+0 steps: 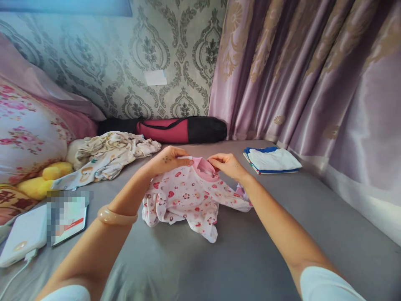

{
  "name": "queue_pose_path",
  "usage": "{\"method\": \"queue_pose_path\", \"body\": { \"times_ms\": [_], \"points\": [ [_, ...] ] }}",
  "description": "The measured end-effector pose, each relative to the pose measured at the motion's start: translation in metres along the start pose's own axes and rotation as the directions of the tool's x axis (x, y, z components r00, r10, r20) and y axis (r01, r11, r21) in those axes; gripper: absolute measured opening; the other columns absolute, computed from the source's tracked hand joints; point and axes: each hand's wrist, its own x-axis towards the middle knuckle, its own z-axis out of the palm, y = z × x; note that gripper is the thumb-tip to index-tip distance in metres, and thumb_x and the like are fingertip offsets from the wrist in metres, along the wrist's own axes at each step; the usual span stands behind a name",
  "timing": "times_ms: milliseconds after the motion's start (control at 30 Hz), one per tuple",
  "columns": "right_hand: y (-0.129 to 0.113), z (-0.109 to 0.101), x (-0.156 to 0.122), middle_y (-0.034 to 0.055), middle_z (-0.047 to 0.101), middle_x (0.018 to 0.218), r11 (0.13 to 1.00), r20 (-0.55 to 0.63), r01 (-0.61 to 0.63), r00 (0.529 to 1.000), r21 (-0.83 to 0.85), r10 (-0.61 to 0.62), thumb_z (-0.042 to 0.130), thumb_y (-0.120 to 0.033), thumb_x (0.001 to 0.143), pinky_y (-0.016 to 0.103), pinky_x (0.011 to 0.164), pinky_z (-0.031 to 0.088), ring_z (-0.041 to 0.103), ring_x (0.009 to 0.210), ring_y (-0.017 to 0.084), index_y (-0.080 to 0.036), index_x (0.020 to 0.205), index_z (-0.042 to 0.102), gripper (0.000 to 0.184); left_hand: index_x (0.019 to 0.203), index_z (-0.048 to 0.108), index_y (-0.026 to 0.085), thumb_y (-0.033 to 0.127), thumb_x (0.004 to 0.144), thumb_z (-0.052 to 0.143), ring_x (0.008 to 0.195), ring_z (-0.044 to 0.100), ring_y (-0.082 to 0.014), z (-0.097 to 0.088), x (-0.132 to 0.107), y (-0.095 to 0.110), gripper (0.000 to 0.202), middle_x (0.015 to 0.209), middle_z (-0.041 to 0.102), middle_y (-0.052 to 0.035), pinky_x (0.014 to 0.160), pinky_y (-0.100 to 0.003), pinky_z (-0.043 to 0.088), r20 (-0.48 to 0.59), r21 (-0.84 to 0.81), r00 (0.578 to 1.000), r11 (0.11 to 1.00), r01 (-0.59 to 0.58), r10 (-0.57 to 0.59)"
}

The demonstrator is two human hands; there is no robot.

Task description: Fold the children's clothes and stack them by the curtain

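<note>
A small white garment (188, 200) printed with red hearts and flowers, with a pink collar, lies crumpled on the grey bed sheet (238, 259). My left hand (167, 160) pinches the left side of the collar, fingers closed on the cloth. Across from it, my right hand (228, 164) pinches the collar's right side. Both hands hold the neckline raised a little above the bed while the rest of the garment droops below. A pale bangle (116, 216) sits on my left forearm.
A crumpled patterned cloth (108, 156) lies at the back left beside a yellow plush toy (45, 179) and floral pillows (26, 133). Folded white and blue clothes (272, 160) rest at the back right. A red and black bag (178, 130) lines the wall. A white power bank (21, 236) lies left.
</note>
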Motion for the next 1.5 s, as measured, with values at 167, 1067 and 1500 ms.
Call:
{"method": "queue_pose_path", "body": {
  "times_ms": [167, 1067, 1500],
  "points": [
    [0.018, -0.027, -0.021, 0.0059, 0.073, 0.085, 0.987, 0.034, -0.125, 0.991, -0.103, 0.129, 0.074, -0.046, 0.067, 0.030, 0.073, 0.051, 0.065, 0.079, 0.017, -0.017, 0.088, 0.070, 0.036, 0.082, 0.071, 0.013, 0.051, 0.077, 0.063, 0.058, 0.049, -0.0100, -0.004, -0.003, -0.002, 0.039, 0.066, 0.059, 0.0007, 0.053, -0.020, 0.038, -0.016, -0.058, 0.997, 0.995, 0.079, -0.080],
    [-0.098, -0.044, -0.015, 0.0119, 0.066, 0.095, 0.362, -0.265, -0.057, 0.787, -0.930, -0.557, 0.033, -0.030, 0.095, 0.030, 0.066, 0.039, 0.058, 0.081, 0.022, -0.017, 0.097, 0.061, 0.031, 0.111, 0.063, 0.021, 0.044, 0.093, 0.038, 0.061, 0.055, -0.0141, -0.065, -0.028, 0.033, 0.038, 0.068, 0.062, -0.0018, 0.056, -0.024, 0.035, -0.528, 0.576, 0.846, 0.764, 0.290, 0.076],
    [-0.145, -0.077, -0.009, 0.0094, 0.064, 0.103, 0.106, -0.124, -0.071, 0.739, -0.992, -0.662, 0.026, -0.042, 0.100, 0.032, 0.064, 0.038, 0.060, 0.083, 0.021, -0.020, 0.105, 0.061, 0.042, 0.105, 0.063, 0.020, 0.053, 0.096, 0.034, 0.092, 0.058, -0.0178, -0.102, -0.032, 0.071, 0.044, 0.104, 0.067, -0.0050, 0.072, -0.029, 0.037, -0.598, 0.726, 0.763, 0.570, 0.384, 0.247]
  ]
}}
